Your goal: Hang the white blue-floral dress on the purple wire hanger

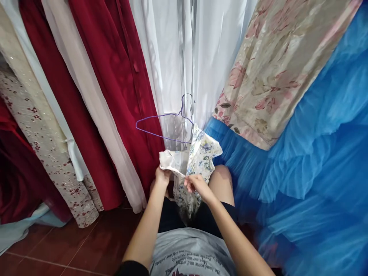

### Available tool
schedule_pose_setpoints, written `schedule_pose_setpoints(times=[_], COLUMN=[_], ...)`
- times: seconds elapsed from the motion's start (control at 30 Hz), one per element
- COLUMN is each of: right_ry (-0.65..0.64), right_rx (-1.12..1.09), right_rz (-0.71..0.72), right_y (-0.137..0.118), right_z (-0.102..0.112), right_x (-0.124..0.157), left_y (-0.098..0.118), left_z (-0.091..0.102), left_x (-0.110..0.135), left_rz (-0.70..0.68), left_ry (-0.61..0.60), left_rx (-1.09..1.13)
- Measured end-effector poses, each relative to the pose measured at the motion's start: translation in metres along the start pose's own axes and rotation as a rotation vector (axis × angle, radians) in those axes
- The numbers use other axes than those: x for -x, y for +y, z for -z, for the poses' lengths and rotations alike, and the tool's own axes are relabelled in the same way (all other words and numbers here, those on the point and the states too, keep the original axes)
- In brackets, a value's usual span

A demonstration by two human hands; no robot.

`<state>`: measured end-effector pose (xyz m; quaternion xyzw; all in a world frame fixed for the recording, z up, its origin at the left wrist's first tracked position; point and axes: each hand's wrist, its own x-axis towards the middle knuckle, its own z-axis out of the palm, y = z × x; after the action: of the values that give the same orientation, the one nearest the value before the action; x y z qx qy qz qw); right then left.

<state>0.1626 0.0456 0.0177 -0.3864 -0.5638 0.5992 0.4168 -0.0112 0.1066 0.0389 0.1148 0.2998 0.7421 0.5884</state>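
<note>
Below the hanger (180, 113), toward its left, the left hand (162, 176) grips the dress (204, 155) by a pale edge, some fingers hidden by cloth. The dress lies under the hanger's right end, which disappears at its upper part. Straight below the hanger, the right hand (197, 183) is closed, fingertips pinching that same edge. I'd hold the edge lightly taut between both hands, so the thin cloth doesn't bunch. Left of the hanger hangs a red gown (115, 76); behind it, a white gown (221, 57). Ribbons (187, 38) dangle by its hook and could snag. Right of it, a floral skirt (258, 88) and blue tulle (316, 172) crowd in.
</note>
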Motion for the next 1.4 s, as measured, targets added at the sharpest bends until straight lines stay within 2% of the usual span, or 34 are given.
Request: schedule_pose_setpoints(times=[0.07, 0.13, 0.23, 0.3, 0.37, 0.4, 0.47, 0.53, 0.57, 0.67, 0.77, 0.83, 0.97, 1.07, 1.13, 1.23, 1.3, 1.37, 1.4], right_ry=[0.087, 0.153, 0.206, 0.29, 0.313, 0.26, 0.059, -0.106, -0.14, -0.138, -0.065, -0.017, -0.056, -0.055, 0.004, 0.169, 0.285, 0.345, 0.336], right_rx=[-0.07, -0.076, 0.067, 0.169, 0.212, 0.205, 0.158, 0.065, 0.006, -0.159, -0.253, -0.25, -0.124, -0.088, -0.098, -0.131, -0.128, -0.081, -0.036], right_rz=[-0.017, -0.019, 0.022, 0.14, 0.282, 0.324, 0.316, 0.21, 0.146, 0.025, 0.079, 0.135, 0.163, 0.17, 0.184, 0.227, 0.267, 0.296, 0.302], right_y=[0.025, 0.045, 0.056, 0.047, 0.027, 0.015, -0.009, -0.025, -0.03, -0.03, -0.023, -0.022, -0.03, -0.037, -0.038, -0.034, -0.029, -0.027, -0.028], right_z=[-0.001, 0.0, 0.006, 0.012, 0.016, 0.017, 0.016, 0.011, 0.009, 0.002, 0.002, 0.005, 0.011, 0.015, 0.019, 0.031, 0.042, 0.055, 0.062], right_x=[0.013, 0.026, 0.046, 0.057, 0.067, 0.072, 0.082, 0.091, 0.095, 0.1, 0.1, 0.101, 0.109, 0.114, 0.116, 0.117, 0.121, 0.127, 0.131], left_y=[-0.028, -0.047, -0.055, -0.051, -0.042, -0.038, -0.033, -0.029, -0.029, -0.028, -0.028, -0.03, -0.036, -0.039, -0.042, -0.05, -0.059, -0.064, -0.064], left_z=[0.009, 0.015, 0.012, 0.004, -0.006, -0.01, -0.016, -0.018, -0.018, -0.017, -0.016, -0.016, -0.016, -0.013, -0.008, 0.003, 0.012, 0.021, 0.025], left_x=[0.022, 0.046, 0.084, 0.107, 0.124, 0.131, 0.139, 0.142, 0.142, 0.14, 0.139, 0.141, 0.144, 0.142, 0.14, 0.138, 0.133, 0.123, 0.114], left_rz=[0.035, 0.074, 0.086, 0.015, -0.127, -0.211, -0.369, -0.49, -0.535, -0.645, -0.711, -0.657, -0.376, -0.293, -0.25, -0.136, -0.151, -0.298, -0.398], left_ry=[-0.036, -0.108, -0.366, -0.526, -0.618, -0.66, -0.742, -0.781, -0.781, -0.737, -0.707, -0.736, -0.839, -0.954, -1.046, -1.151, -1.18, -1.172, -1.163], left_rx=[-0.041, -0.086, -0.196, -0.311, -0.457, -0.536, -0.69, -0.806, -0.849, -0.92, -0.932, -0.924, -0.923, -0.927, -0.918, -0.948, -1.06, -1.217, -1.29])
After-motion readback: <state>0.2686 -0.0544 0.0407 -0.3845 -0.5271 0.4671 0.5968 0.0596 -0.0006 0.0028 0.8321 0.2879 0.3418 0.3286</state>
